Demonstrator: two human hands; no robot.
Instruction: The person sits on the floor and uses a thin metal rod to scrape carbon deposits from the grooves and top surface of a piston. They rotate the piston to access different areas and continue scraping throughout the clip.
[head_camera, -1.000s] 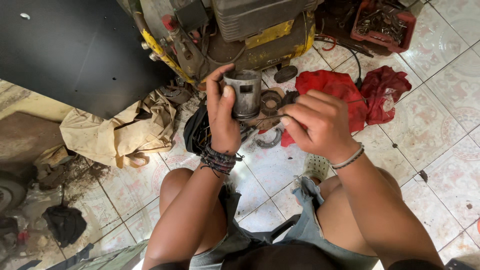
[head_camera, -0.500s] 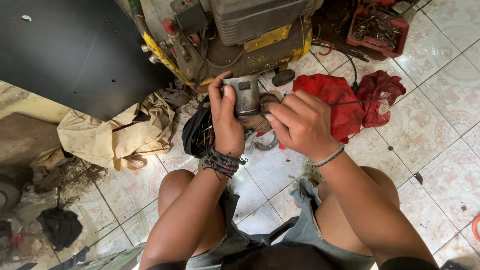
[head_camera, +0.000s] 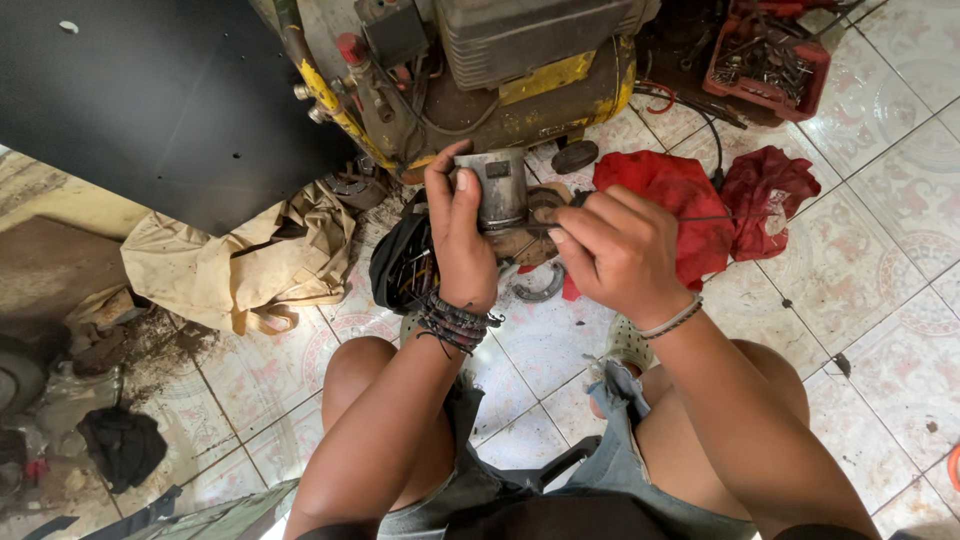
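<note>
My left hand (head_camera: 460, 240) grips a grey metal cylinder-shaped piston (head_camera: 499, 190) upright at chest height over the tiled floor. My right hand (head_camera: 620, 255) pinches a thin dark ring or wire (head_camera: 690, 218) right beside the piston's lower edge; its thin end sticks out to the right over a red rag. Both wrists wear bracelets. Below the hands lie round metal engine parts (head_camera: 541, 282) on the floor, partly hidden by my fingers.
A yellow and grey machine (head_camera: 480, 70) stands just beyond the hands. Red rags (head_camera: 760, 190) lie to the right, a red tray of tools (head_camera: 766, 60) at the top right. A beige cloth (head_camera: 240, 265) and a black panel (head_camera: 150, 110) are to the left.
Both hands have shifted slightly with the camera's movement. My right hand moved closer to the piston, bringing the thin ring against its lower part.
</note>
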